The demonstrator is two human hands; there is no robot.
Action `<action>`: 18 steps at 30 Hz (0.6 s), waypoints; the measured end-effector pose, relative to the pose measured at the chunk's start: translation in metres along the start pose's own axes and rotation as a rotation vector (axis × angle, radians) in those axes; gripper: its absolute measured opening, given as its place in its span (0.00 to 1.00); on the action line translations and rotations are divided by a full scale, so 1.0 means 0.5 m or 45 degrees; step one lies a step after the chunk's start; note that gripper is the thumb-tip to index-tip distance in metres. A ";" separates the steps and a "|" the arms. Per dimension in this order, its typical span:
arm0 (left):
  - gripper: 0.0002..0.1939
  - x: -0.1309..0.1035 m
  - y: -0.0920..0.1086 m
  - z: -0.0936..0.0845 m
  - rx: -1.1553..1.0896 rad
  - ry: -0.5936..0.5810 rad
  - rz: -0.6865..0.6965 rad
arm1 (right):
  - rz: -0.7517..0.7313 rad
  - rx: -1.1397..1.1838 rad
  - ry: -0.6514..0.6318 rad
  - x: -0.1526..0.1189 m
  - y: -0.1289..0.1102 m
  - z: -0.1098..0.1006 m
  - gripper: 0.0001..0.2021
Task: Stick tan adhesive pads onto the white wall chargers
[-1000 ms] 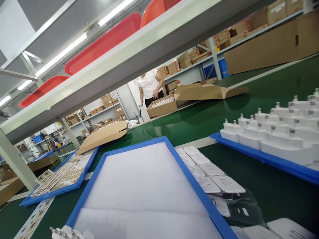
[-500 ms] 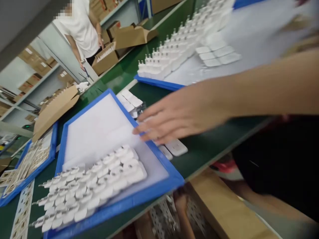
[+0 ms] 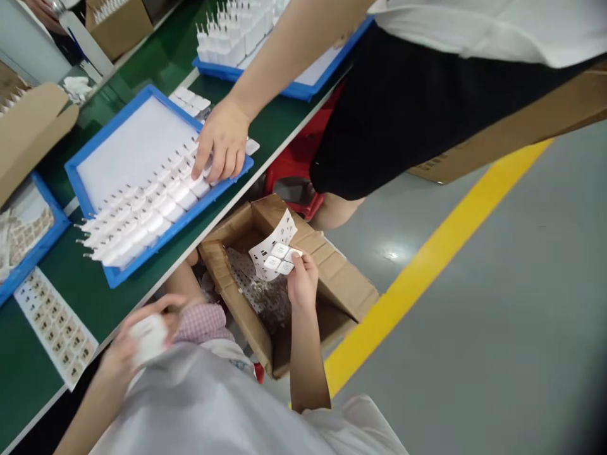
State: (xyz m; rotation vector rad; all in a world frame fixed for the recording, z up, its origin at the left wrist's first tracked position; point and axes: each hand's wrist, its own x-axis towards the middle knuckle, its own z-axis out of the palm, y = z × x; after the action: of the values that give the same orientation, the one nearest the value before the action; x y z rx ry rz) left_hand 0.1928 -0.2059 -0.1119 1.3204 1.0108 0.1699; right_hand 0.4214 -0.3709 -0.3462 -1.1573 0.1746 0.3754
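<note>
My left hand (image 3: 126, 344), blurred by motion, has its fingers round a white squarish piece (image 3: 150, 338) near the table's front edge. My right hand (image 3: 303, 281) pinches a small white four-part piece (image 3: 279, 258) over an open cardboard box (image 3: 344, 275). Beside that piece, a white sheet with dark cut-outs (image 3: 287, 229) curls up. Inside the box lie more perforated sheets and clear plastic scraps (image 3: 272, 303).
A co-worker's hand (image 3: 225, 136) touches rows of white plug adapters (image 3: 156, 212) in a blue-edged tray (image 3: 180, 256). Another such tray (image 3: 303, 91) stands behind. A sticker strip (image 3: 59, 328) overhangs the green table's edge. A red stool (image 3: 303, 164) is under the table.
The view has swung down and right, bringing both my hands and the box into clear view. The co-worker's hand has moved from beside the tray onto the adapters.
</note>
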 end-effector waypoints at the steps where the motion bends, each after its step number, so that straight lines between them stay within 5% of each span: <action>1: 0.33 0.031 -0.007 0.047 0.001 -0.230 -0.021 | -0.040 -0.049 -0.044 -0.031 -0.019 -0.009 0.19; 4: 0.29 0.129 -0.028 0.170 0.026 -0.483 -0.069 | -0.160 -0.232 -0.191 -0.109 -0.072 -0.034 0.15; 7: 0.26 0.175 -0.043 0.231 0.077 -0.649 -0.129 | -0.283 -0.414 -0.338 -0.162 -0.118 -0.052 0.10; 13: 0.21 0.173 -0.064 0.226 -0.027 -0.595 -0.135 | -0.551 -0.504 -0.400 -0.234 -0.156 -0.052 0.05; 18: 0.16 0.199 -0.071 0.227 -0.266 -0.496 -0.188 | -0.780 -0.230 -0.194 -0.280 -0.153 -0.032 0.04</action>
State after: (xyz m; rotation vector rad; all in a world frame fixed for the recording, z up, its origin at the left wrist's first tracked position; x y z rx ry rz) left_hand 0.3145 -0.2356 -0.2033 1.0331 0.7327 -0.0908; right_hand 0.3215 -0.4403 -0.2412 -1.2896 -0.3511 -0.0673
